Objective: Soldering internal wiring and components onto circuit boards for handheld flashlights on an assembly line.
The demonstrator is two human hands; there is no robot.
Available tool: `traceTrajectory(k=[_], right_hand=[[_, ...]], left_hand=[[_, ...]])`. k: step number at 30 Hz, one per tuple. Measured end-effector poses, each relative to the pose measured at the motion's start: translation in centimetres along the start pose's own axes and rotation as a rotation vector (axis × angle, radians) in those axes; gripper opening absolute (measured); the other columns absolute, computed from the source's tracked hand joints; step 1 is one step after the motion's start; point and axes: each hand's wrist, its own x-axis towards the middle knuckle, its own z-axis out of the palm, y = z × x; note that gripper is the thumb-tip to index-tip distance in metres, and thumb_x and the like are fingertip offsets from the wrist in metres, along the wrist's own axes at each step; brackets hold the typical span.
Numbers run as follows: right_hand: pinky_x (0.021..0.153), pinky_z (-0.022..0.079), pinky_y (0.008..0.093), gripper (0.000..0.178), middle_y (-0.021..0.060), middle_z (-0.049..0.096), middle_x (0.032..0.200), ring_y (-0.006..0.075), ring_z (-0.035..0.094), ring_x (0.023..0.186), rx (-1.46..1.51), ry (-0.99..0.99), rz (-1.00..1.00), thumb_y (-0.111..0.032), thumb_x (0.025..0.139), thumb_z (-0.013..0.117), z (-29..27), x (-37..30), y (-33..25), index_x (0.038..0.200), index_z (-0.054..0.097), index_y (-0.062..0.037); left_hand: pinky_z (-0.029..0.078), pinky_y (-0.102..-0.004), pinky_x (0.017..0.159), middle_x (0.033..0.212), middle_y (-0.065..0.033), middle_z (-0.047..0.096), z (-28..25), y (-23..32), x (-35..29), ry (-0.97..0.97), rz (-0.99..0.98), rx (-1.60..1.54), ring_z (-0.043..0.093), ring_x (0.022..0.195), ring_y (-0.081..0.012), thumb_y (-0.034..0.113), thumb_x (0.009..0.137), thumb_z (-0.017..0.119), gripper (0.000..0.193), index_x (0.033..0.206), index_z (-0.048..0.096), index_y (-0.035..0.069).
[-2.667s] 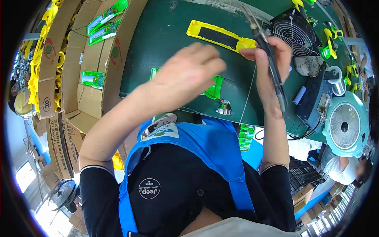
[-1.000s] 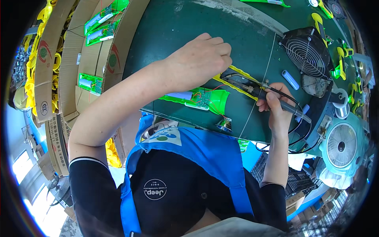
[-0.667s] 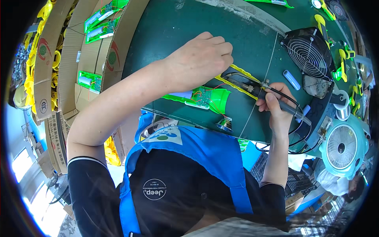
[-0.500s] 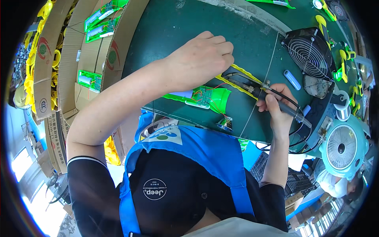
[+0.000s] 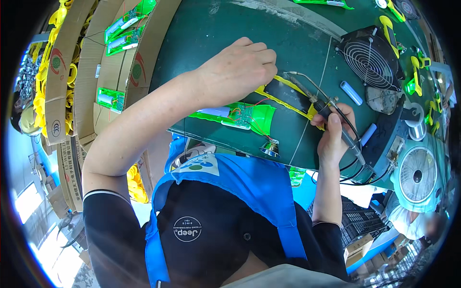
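My left hand (image 5: 242, 69) is closed, knuckles up, at the far-left end of a yellow-edged casing (image 5: 294, 100) with a dark panel; whatever its fingers grip is hidden under it. In my right hand (image 5: 336, 132) is a soldering iron (image 5: 322, 109) with a thin curved metal tube beside its barrel. Its tip points up and left, over the casing's right part. Just nearer to me lies an open green torch housing (image 5: 263, 118) with a circuit board (image 5: 244, 115), red wires and a blue cell. A shiny reflector cup (image 5: 270, 148) hangs on wires at the table edge.
A black fan (image 5: 369, 60) stands beyond my right hand, near a loose blue cell (image 5: 351, 92). At right are a solder spool (image 5: 417, 129) and a turquoise fan (image 5: 417, 175). Cardboard boxes (image 5: 113, 72) with green housings line the left. The green table (image 5: 201, 43) extends away.
The soldering iron's tip has swung upward and away from my left hand, uncovering more of the casing's dark panel. My left hand has shifted slightly left.
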Motion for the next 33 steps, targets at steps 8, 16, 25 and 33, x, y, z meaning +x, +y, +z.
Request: traceTrajectory(k=[8, 16, 25, 33], right_hand=[[0.067, 0.054, 0.0295, 0.023, 0.0145, 0.064, 0.081, 0.0177, 0.064, 0.068, 0.043, -0.008, -0.101, -0.015, 0.089, 0.06, 0.1, -0.3, 0.7, 0.101, 0.05, 0.0016], [0.07, 0.054, 0.0285, 0.025, 0.0141, 0.065, 0.083, 0.0162, 0.064, 0.073, -0.002, -0.029, -0.198, -0.017, 0.09, 0.062, 0.0, -0.2, 0.9, 0.1, 0.049, 0.0013], [0.089, 0.043, 0.0312, 0.023, 0.0142, 0.062, 0.097, 0.0193, 0.062, 0.091, -0.235, 0.172, -0.437, -0.019, 0.094, 0.054, 0.3, 0.6, 0.5, 0.109, 0.047, -0.0022], [0.089, 0.044, 0.034, 0.023, 0.0127, 0.058, 0.098, 0.0205, 0.059, 0.094, 0.168, -0.011, -0.189, -0.02, 0.097, 0.051, 4.4, -0.3, 1.6, 0.11, 0.043, -0.0029]], left_hand=[[0.039, -0.0337, 0.08, 0.087, -0.0046, 0.052, -0.4, -0.1, 0.3, -0.054, -0.013, -0.048, 0.052, 0.089, -0.0215, 0.011, 0.081, 0.06, 0.006, 0.082, 0.056, 0.007], [0.037, -0.0355, 0.079, 0.091, -0.0032, 0.051, -1.8, 0.7, -0.3, 0.119, -0.03, -0.074, 0.05, 0.092, -0.0218, 0.011, 0.078, 0.065, 0.006, 0.081, 0.061, 0.008], [0.036, -0.0367, 0.082, 0.092, -0.0026, 0.053, -0.9, 6.1, -1.7, 0.14, -0.335, -0.073, 0.049, 0.093, -0.0231, 0.009, 0.071, 0.071, 0.012, 0.079, 0.062, 0.009], [0.039, -0.037, 0.083, 0.081, -0.0022, 0.059, 1.5, 8.3, -0.9, 0.357, -0.217, -0.068, 0.057, 0.087, -0.0203, 0.008, 0.068, 0.071, 0.017, 0.081, 0.061, 0.011]])
